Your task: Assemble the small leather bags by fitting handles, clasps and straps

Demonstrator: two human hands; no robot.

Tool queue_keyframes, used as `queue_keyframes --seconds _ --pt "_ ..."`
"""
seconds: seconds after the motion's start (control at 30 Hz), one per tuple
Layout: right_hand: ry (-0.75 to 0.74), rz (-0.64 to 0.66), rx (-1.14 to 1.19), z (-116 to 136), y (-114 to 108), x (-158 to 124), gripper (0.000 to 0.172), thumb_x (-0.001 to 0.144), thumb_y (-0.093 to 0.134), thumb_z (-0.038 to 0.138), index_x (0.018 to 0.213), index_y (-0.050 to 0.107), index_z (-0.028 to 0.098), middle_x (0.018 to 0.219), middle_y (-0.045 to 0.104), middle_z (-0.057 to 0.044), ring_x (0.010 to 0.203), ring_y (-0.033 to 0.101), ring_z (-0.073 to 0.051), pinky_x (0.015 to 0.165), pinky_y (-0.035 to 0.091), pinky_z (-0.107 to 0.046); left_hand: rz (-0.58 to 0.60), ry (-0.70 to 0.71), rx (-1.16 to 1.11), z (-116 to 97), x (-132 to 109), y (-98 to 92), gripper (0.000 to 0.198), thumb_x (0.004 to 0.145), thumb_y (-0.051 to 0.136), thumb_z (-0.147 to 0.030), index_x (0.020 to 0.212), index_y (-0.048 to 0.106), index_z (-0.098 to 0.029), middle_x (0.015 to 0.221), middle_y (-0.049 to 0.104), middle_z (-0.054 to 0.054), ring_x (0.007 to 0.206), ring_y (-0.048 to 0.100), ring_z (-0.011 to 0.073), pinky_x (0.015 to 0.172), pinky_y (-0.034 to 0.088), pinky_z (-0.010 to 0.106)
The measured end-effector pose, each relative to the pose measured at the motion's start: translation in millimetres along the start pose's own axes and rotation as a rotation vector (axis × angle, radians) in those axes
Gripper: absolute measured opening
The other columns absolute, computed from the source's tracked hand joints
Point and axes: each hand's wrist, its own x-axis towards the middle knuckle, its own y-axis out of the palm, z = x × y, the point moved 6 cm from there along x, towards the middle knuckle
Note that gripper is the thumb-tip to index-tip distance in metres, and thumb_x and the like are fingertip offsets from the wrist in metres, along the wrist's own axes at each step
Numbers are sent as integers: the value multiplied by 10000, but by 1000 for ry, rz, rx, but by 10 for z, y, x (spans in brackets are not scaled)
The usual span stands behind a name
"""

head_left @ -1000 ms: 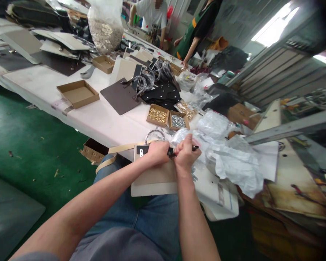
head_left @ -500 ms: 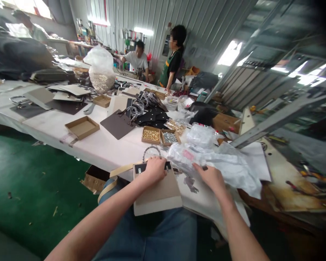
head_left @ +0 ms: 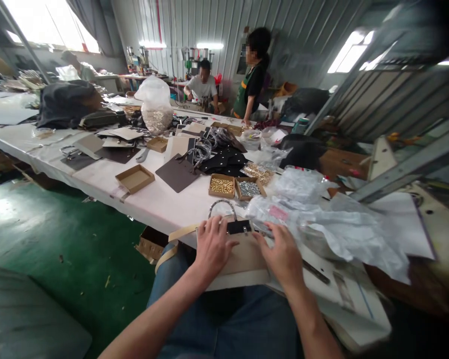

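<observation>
A beige bag panel (head_left: 243, 254) with a black strip (head_left: 238, 227) and small metal fittings along its top lies at the table edge over my lap. A grey braided handle (head_left: 223, 202) arches up from it. My left hand (head_left: 213, 249) rests on the panel's upper left, fingers spread and thumb pointing right. At the panel's right side is my right hand (head_left: 284, 257), its thumb and fingers apart and nothing visible between them. The thumb lies by the panel's upper right corner; whether it presses there I cannot tell. A tan strip (head_left: 183, 232) lies left of the panel.
Boxes of gold pieces (head_left: 221, 186) and silver pieces (head_left: 249, 188) stand beyond the panel. Plastic bags (head_left: 322, 224) cover the right. Farther off are a brown panel (head_left: 177, 173), an open tray (head_left: 134, 178) and piled bag parts. Two co-workers (head_left: 252, 75) (head_left: 204, 87) are behind the table.
My right hand has moved left from the plastic bags to the panel's right side. My left hand has shifted to the panel's left, uncovering the black strip. The view has turned left.
</observation>
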Motion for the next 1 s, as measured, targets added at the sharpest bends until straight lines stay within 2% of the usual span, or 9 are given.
queue_keyframes --seconds 0.07,0.17,0.23,0.33,0.4,0.5,0.7,0.9,1.0 --pt "3 111 111 192 207 27 546 1104 633 602 1529 672 261 1380 756 -182 1262 730 -387 1096 592 -518 -101 -106 1 166 -188 -176 601 1120 677 -481 1665 520 -280 1689 578 187 1590 523 390 1319 421 580" --pt "93 191 203 167 434 58 587 1078 659 599 1562 675 267 1429 773 -173 1278 752 -390 1103 599 -538 -184 -278 -21 459 -496 -320 600 1106 693 -457 1649 531 -261 1601 635 197 1517 596 406 1258 493 596" --pt "163 210 251 68 517 58 609 1047 699 602 1552 692 263 1361 812 -168 1208 783 -387 1085 602 -541 -99 -377 -105 613 -671 -248 587 1081 729 -429 1622 552 -286 1453 739 153 1377 700 382 1168 576 562" --pt "236 229 316 -38 567 46 641 1002 752 608 1537 712 258 1210 850 -154 1084 809 -380 1008 613 -517 177 -462 -368 673 -833 46 435 1070 737 -357 1492 638 -315 1258 838 66 1159 799 307 993 664 433" --pt "260 216 312 -77 552 41 655 988 759 623 1524 722 248 1147 849 -147 1024 805 -375 956 607 -499 248 -449 -541 613 -815 163 340 1068 711 -274 1404 674 -306 1295 848 48 1179 807 277 984 672 376" --pt "293 116 274 -159 465 39 693 1001 726 687 1521 718 230 1065 825 -127 920 779 -342 876 586 -459 157 -380 -636 532 -568 128 388 1059 682 -208 1434 654 -305 1437 814 43 1298 776 257 1087 644 363" --pt "310 32 168 -380 428 16 718 1055 637 723 1532 695 190 1140 818 -169 938 755 -333 891 574 -448 254 -425 -400 544 -63 186 438 1083 708 -353 1497 593 -268 1400 829 123 1313 773 331 1088 604 436" --pt "221 -50 118 -355 440 1 595 1101 616 644 1475 717 193 1285 784 -195 1105 731 -348 1003 587 -480 220 -501 -473 581 -255 454 425 1094 696 -428 1463 625 -229 1274 837 156 1256 786 358 1025 578 402" --pt "146 -148 39 -213 315 17 541 1113 621 614 1429 727 188 1320 737 -212 1246 674 -379 1096 562 -530 -23 -429 -457 585 -310 284 541 1094 715 -406 1568 550 -204 1319 791 173 1257 765 359 1068 586 451"
